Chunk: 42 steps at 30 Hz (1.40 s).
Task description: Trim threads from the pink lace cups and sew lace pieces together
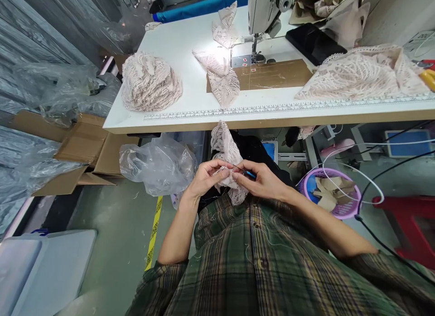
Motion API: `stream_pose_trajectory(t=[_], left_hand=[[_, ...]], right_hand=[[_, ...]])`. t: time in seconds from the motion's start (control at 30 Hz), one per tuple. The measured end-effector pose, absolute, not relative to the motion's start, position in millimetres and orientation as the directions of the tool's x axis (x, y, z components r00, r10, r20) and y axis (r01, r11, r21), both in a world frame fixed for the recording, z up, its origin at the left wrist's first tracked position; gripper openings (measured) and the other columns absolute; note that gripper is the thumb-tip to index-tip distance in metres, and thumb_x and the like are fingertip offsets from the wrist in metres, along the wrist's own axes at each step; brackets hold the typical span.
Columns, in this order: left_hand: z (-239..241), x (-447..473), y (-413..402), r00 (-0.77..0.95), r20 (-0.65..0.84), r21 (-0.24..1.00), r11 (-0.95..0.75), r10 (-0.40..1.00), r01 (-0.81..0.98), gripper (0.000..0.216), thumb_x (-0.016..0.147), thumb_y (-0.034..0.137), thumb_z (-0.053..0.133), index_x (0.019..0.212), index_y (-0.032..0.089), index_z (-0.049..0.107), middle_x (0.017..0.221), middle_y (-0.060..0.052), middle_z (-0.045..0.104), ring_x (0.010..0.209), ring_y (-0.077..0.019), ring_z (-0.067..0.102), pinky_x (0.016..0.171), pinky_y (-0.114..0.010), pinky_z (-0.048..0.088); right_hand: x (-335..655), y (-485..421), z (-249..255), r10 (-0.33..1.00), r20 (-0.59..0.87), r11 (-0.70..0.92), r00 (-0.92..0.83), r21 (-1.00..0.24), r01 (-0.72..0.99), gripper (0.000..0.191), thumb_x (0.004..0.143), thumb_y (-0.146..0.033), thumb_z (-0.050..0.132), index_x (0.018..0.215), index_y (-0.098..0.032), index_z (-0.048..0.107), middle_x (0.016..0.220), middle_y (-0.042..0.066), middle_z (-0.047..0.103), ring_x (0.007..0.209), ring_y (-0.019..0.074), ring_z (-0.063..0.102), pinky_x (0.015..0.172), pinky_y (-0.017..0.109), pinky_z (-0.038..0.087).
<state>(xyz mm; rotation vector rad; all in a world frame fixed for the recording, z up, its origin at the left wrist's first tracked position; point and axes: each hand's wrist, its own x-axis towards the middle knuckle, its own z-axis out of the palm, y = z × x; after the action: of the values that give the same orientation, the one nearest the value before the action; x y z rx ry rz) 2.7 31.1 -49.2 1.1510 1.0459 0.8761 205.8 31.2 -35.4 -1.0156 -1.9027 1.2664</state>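
White table (180, 44) ahead, left hand (208, 178) pinching pale lace (224, 146), fingertips together, right hand (261, 179) holding blue tool (250, 174), fingers curled around it.

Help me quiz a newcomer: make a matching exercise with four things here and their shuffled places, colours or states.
1. Rounded lace pile
2. Basket
3. Nearest lace piece
4. Cardboard box

A. Purple
B. Held between the left hand and right hand
C. Brown, flaps open
D. On the table's left end

Pairs: 1-D, 2-A, 3-B, 4-C
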Motion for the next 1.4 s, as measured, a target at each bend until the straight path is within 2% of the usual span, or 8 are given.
stream_pose_trajectory(t=[0.17, 0.33, 0.57, 0.8, 1.03, 1.17, 1.27, 1.4], left_hand=[[-43, -3, 25, 0.197, -0.193, 0.981, 0.189, 0.961, 0.042, 0.036, 0.072, 0.046, 0.080, 0.087, 0.014, 0.076, 0.088, -0.009, 0.075, 0.079, -0.0185, 0.067, 0.073, -0.028, 0.052], [-37, -4, 22, 0.197, -0.175, 0.983, 0.162, 0.965, 0.081, 0.034, 0.076, 0.046, 0.075, 0.087, 0.014, 0.077, 0.091, -0.008, 0.075, 0.084, -0.0194, 0.067, 0.077, -0.028, 0.051], [-35, -7, 23, 0.173, -0.140, 0.986, 0.121, 0.975, 0.113, 0.033, 0.080, 0.047, 0.071, 0.086, 0.015, 0.077, 0.086, -0.008, 0.073, 0.083, -0.0196, 0.065, 0.077, -0.029, 0.050], [-34, -8, 27, 0.224, -0.166, 0.979, 0.134, 0.960, 0.151, 0.035, 0.079, 0.048, 0.071, 0.072, 0.014, 0.070, 0.071, -0.003, 0.063, 0.067, -0.0142, 0.054, 0.065, -0.027, 0.043], [-33, -15, 36, 0.110, -0.090, 0.982, 0.070, 0.990, 0.176, 0.039, 0.083, 0.054, 0.064, 0.078, 0.016, 0.066, 0.075, -0.002, 0.060, 0.067, -0.0123, 0.051, 0.062, -0.023, 0.041], [-34, -14, 51, -0.088, -0.068, 0.985, 0.081, 0.994, 0.153, 0.038, 0.080, 0.054, 0.068, 0.089, 0.018, 0.063, 0.066, 0.004, 0.053, 0.055, -0.0080, 0.044, 0.054, -0.020, 0.037], [-35, -6, 63, -0.065, -0.047, 0.983, 0.057, 0.997, 0.176, 0.037, 0.075, 0.049, 0.074, 0.090, 0.016, 0.064, 0.074, 0.001, 0.060, 0.063, -0.0098, 0.052, 0.062, -0.021, 0.043], [-32, -3, 71, 0.017, -0.021, 0.974, 0.017, 1.000, 0.228, 0.035, 0.078, 0.048, 0.070, 0.089, 0.015, 0.069, 0.085, -0.005, 0.068, 0.077, -0.0155, 0.060, 0.072, -0.025, 0.047]], right_hand=[[202, 47, -35, 0.849, 0.050, 0.257, -0.525, -0.909, 0.329, 0.053, 0.102, -0.052, 0.025, 0.077, -0.019, 0.059, 0.058, -0.003, 0.048, 0.054, 0.0114, 0.042, 0.053, 0.025, 0.032], [187, 59, -34, 0.821, 0.063, 0.306, -0.567, -0.888, 0.344, 0.054, 0.099, -0.057, 0.029, 0.064, -0.020, 0.047, 0.056, -0.004, 0.044, 0.051, 0.0101, 0.035, 0.053, 0.026, 0.028], [185, 58, -37, 0.849, 0.040, 0.261, -0.527, -0.899, 0.352, 0.052, 0.100, -0.054, 0.029, 0.071, -0.019, 0.055, 0.058, -0.003, 0.047, 0.053, 0.0103, 0.039, 0.055, 0.025, 0.030], [183, 57, -44, 0.824, 0.092, 0.384, -0.559, -0.817, 0.431, 0.046, 0.100, -0.047, 0.035, 0.068, -0.020, 0.054, 0.058, -0.002, 0.047, 0.053, 0.0113, 0.036, 0.055, 0.026, 0.026], [189, 60, -42, 0.917, 0.142, 0.276, -0.373, -0.900, 0.337, 0.046, 0.099, -0.051, 0.033, 0.080, -0.019, 0.060, 0.067, 0.001, 0.057, 0.062, 0.0138, 0.049, 0.060, 0.026, 0.037], [178, 69, -35, 0.965, 0.202, 0.252, -0.170, -0.897, 0.364, 0.036, 0.089, -0.054, 0.052, 0.082, -0.019, 0.058, 0.072, 0.001, 0.060, 0.060, 0.0133, 0.049, 0.059, 0.025, 0.039], [161, 81, -35, 0.956, 0.292, 0.254, 0.002, -0.832, 0.493, 0.034, 0.077, -0.051, 0.066, 0.086, -0.019, 0.059, 0.079, 0.004, 0.065, 0.059, 0.0139, 0.050, 0.060, 0.027, 0.039], [149, 89, -37, 0.957, 0.289, 0.239, 0.021, -0.829, 0.506, 0.019, 0.082, -0.038, 0.058, 0.084, -0.020, 0.062, 0.066, 0.001, 0.062, 0.055, 0.0144, 0.051, 0.059, 0.027, 0.038]])
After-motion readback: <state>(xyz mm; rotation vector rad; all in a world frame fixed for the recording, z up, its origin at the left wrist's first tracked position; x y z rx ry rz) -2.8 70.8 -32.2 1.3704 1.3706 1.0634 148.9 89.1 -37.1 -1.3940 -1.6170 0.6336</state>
